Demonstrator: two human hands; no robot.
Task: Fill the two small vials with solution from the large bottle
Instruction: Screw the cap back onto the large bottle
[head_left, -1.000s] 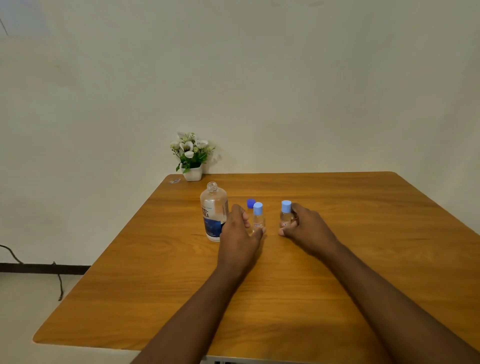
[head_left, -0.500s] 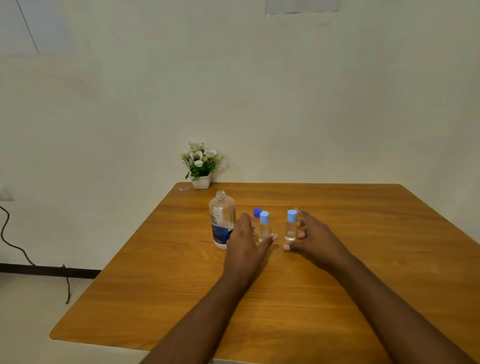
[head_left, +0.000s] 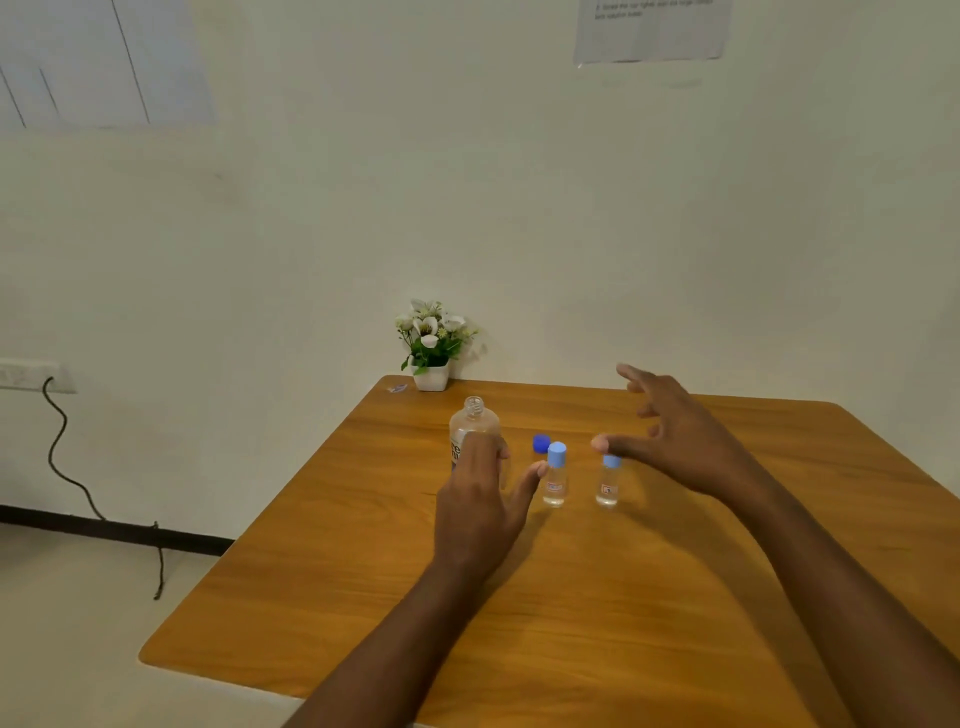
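Hovering spread-fingered, right grip holds nothing above right vial. Left grip loose, fingers straight, in front of uncapped large bottle; contact unclear. Left vial upright, capped, beside its thumb. Dark blue cap lies behind it on wooden surface.

Gap between left vial, right vial was open; blue cap, large bottle crowded left. Near table was free.
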